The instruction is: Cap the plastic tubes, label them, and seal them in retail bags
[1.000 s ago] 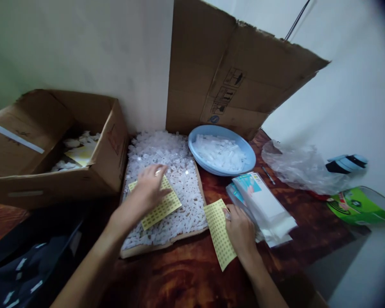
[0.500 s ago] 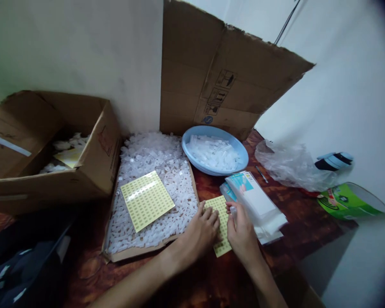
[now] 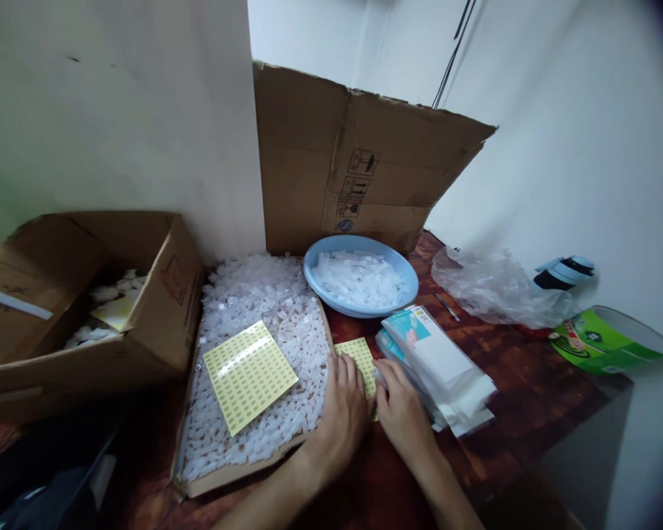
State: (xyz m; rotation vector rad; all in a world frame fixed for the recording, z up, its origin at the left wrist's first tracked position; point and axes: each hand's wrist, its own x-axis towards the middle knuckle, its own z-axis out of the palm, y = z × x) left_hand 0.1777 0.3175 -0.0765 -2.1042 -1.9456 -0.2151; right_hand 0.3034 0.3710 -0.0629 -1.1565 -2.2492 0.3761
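Note:
A yellow sheet of small oval stickers (image 3: 354,348) lies on the table, partly hidden beneath my hands. My left hand (image 3: 345,405) rests on it, its fingers stretched out and lying flat. Close to its right, my right hand (image 3: 403,405) is closed in a pinch on a small clear plastic piece (image 3: 380,377), mostly covered by the fingers and held over the sheet. Left of my hands, a shallow cardboard tray (image 3: 243,475) is filled with many small white and clear plastic pieces (image 3: 265,283). A second yellow sticker sheet (image 3: 250,377) lies on top of them.
A blue basin (image 3: 331,300) of clear plastic pieces stands behind my hands. Packets (image 3: 442,353) lie to the right, near a pen (image 3: 446,306), a clear plastic bag (image 3: 480,283) and a green container (image 3: 602,342). An open cardboard box (image 3: 160,309) stands left; a cardboard panel (image 3: 303,169) rises behind.
The view has tilted up, so things sit lower in the picture. My right hand has come closer to my left hand, and together they cover more of the sheet's near part.

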